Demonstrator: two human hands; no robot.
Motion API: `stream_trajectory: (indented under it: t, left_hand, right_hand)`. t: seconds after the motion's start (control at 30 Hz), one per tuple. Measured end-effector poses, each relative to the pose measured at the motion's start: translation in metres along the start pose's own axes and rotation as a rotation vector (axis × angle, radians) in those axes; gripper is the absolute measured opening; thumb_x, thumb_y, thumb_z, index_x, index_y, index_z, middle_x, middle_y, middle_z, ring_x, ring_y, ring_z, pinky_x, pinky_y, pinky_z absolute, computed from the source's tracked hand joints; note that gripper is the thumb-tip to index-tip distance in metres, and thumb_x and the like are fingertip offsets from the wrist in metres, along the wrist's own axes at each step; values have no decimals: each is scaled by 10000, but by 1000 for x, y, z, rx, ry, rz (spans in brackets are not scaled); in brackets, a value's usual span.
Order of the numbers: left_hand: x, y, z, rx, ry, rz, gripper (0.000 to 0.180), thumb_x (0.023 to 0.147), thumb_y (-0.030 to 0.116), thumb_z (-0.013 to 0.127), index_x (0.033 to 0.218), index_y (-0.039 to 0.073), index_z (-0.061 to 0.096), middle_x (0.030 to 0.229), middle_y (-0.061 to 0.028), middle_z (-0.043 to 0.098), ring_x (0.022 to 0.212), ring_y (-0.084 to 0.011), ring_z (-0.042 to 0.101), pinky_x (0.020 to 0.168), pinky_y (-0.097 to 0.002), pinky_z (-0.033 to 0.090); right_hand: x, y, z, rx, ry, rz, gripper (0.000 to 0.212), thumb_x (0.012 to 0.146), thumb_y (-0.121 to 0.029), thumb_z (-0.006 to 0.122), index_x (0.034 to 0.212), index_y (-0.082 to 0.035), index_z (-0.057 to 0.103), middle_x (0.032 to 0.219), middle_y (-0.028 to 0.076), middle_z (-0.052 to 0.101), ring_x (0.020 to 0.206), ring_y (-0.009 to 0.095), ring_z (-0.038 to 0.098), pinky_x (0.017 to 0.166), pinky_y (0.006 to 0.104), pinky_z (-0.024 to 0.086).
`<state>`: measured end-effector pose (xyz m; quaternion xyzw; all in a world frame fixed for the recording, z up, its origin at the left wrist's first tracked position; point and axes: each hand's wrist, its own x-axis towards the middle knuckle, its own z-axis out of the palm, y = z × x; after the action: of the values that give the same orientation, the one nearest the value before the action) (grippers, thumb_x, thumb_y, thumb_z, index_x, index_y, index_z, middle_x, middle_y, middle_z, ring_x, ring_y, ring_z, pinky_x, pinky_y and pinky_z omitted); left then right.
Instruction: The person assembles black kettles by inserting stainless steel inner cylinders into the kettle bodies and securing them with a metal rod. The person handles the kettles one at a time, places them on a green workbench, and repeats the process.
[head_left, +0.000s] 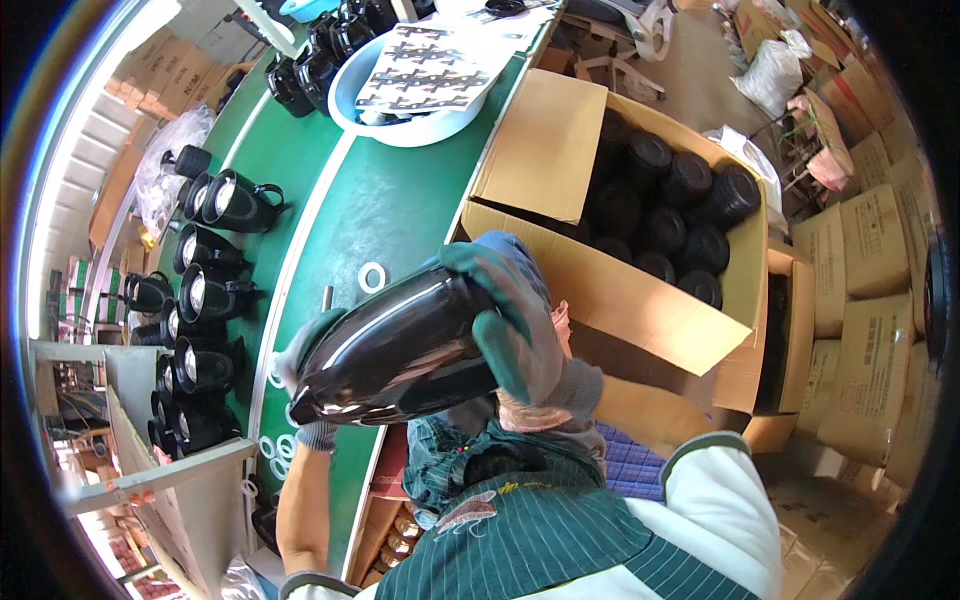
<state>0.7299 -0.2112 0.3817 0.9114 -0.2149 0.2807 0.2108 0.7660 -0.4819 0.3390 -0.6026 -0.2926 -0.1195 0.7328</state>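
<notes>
Glossy black lamp housing [395, 350] held in the air over the near edge of the green table [390, 215]. Right hand [515, 320], gloved, fingers wrapped over its upper end; left hand [305, 375] cups the lower end. Open carton [640, 290] of black parts just right.

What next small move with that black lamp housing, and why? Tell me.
Probably lower the black housing onto the green bench: both gloved hands, left and right, hold it in the air, and finished lamps already stand in a row there.
</notes>
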Motion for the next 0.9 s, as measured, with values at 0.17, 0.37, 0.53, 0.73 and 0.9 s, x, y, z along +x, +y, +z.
stream_trajectory:
  t: [0.17,0.37,0.53,0.73,0.9]
  left_hand:
    - [-30,-20,21,-358,89,-377,355,862,172,733,1161,-19,733,1105,-164,756,996,-272,743,914,-365,572]
    - [-75,-31,53,-848,118,-715,343,853,165,727,1146,-13,739,1095,-159,760,991,-276,748,906,-366,578]
    - [-114,-39,85,-1323,158,-976,334,845,159,722,1133,-9,745,1086,-156,762,987,-279,752,899,-366,582]
    - [-28,-6,-1,-156,80,-269,324,836,152,716,1119,-3,752,1075,-151,765,982,-283,756,890,-367,588]
    - [7,7,-31,6,-159,126,303,830,131,731,1097,-9,755,1088,-179,762,980,-293,758,898,-357,587]
  right_hand:
    - [1,-15,-10,-229,-143,-206,697,914,-365,696,1488,-44,466,1473,282,456,1329,486,477,1102,565,381]
    - [28,-64,2,-370,-380,-450,632,792,-468,773,1362,-246,616,1487,222,462,1337,496,476,1036,672,398]
    - [57,-39,-11,-281,-442,-324,779,696,-511,811,1394,-243,593,1450,212,473,1334,504,463,1031,644,416]
    - [29,-5,-8,320,-89,495,688,1010,-404,645,1511,10,419,1449,172,523,1352,259,492,1103,370,427]
    - [-24,87,-45,497,-261,723,488,1119,-248,462,1562,-57,390,1566,89,446,1418,211,459,1218,338,348]
